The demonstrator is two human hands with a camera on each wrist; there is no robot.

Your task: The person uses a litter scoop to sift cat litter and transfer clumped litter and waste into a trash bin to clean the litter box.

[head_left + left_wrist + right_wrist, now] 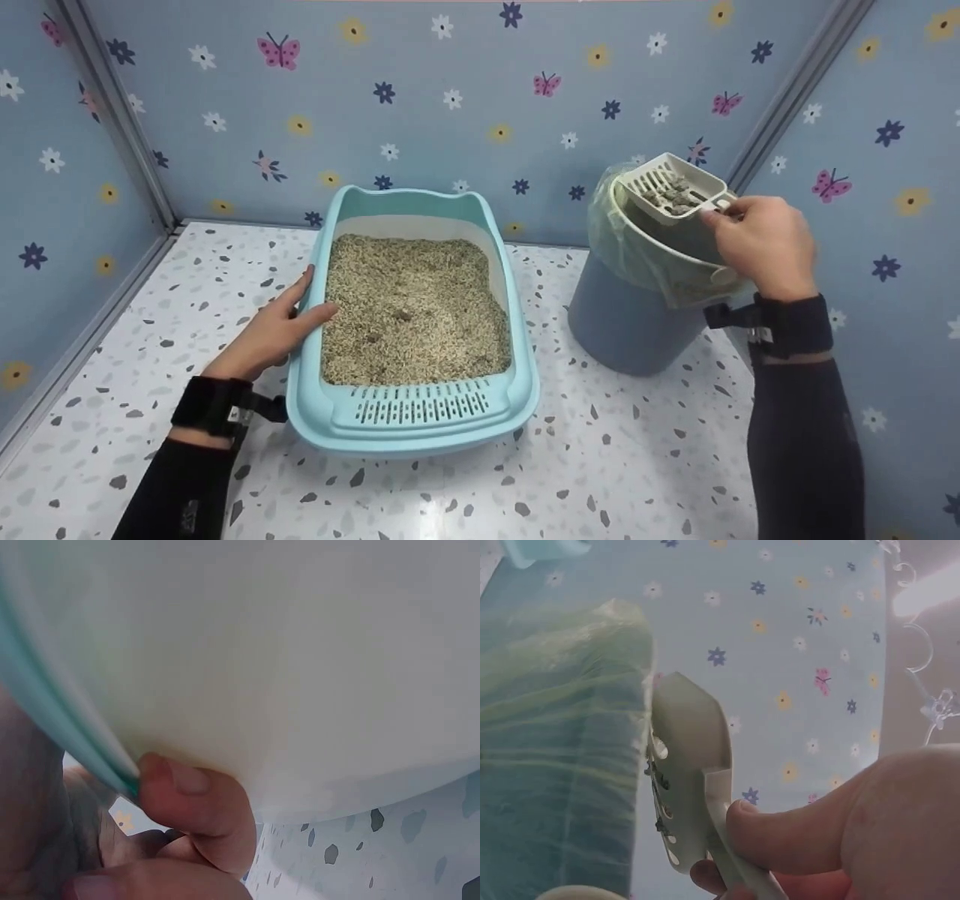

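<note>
Scoop [699, 180] is upper R of the head view, over the mouth of the bin [637, 319]. Prob. v. light & fairly stiff, looks like plastic; smooth, so maybe a bit slippery. Load of clumps [667, 199] sits loose & prob. crumbly, so any tilt could spill it. Best hold = the handle [741, 864], & that's where the R hand [765, 244] has its grip: thumb on top, fingers wrapped under. L hand [270, 330], L of centre, grips the side of the litter tray [420, 441], thumb over the rim, fingers outside; tray prob. heavy w/ all that litter [420, 270] in it.

Looks: scoop off-white, shallow, slotted floor, raised sides; bits show at the slots in the R wrist view. Tray lt. blue w/ whitish inner wall, perforated front ledge, few dk. lumps in the litter. Bin blue-grey, translucent yellowish liner [630, 247] folded over the rim.
</note>
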